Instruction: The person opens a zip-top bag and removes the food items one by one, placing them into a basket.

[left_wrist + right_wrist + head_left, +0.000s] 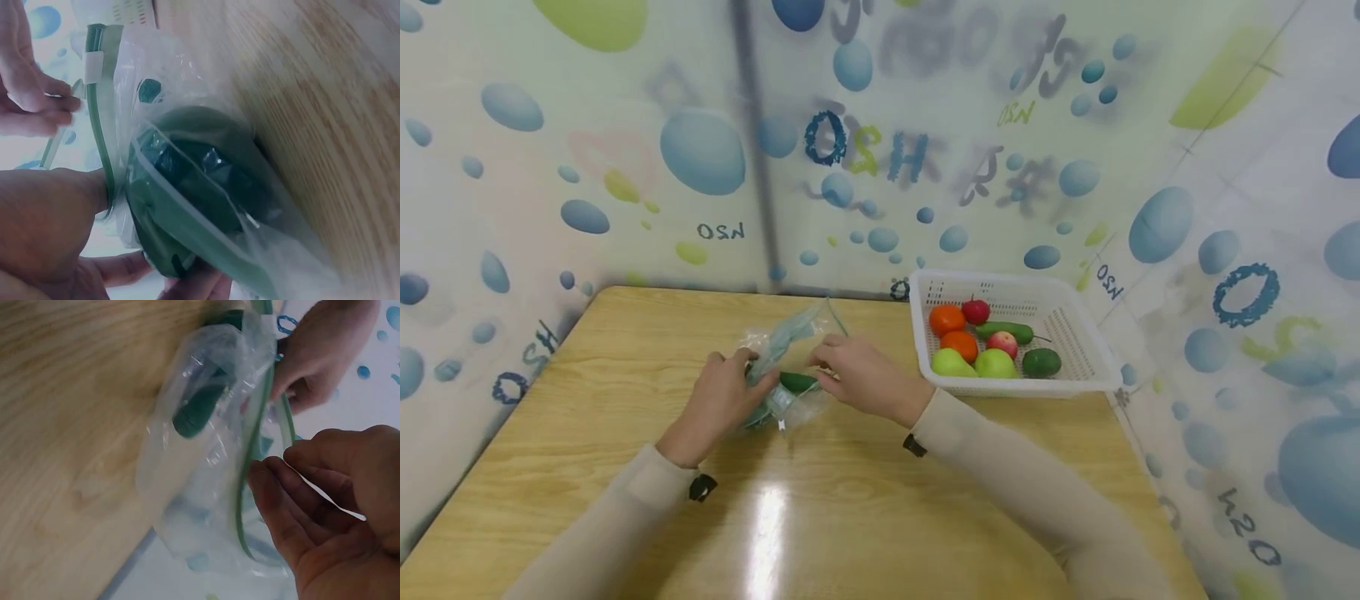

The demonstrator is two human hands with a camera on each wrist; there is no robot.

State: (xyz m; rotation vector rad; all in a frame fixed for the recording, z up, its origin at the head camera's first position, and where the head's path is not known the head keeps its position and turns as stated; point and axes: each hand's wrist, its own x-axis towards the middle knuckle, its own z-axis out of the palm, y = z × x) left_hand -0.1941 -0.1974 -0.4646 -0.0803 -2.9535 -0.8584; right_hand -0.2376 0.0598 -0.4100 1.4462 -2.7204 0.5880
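A clear zip bag [781, 402] with a green zip strip [249, 456] stands over the table between both hands. Inside it lies a dark green, long, round-ended vegetable [797, 382], like a cucumber; the right wrist view shows its rounded end [195, 417] through the plastic. My left hand [721, 397] grips the bag at its left side, thumb at the mouth and fingers partly hidden behind the plastic. From the right, my right hand [867, 377] pinches the rim at the bag's mouth between thumb and fingertips. The mouth gapes between the two hands.
A white basket [1093, 354] stands at the table's back right. It holds orange fruits [947, 319], red apples [1002, 343], green apples [996, 364], a long green vegetable [1011, 331] and a dark green avocado [1041, 362]. Patterned walls border the wooden table [842, 517].
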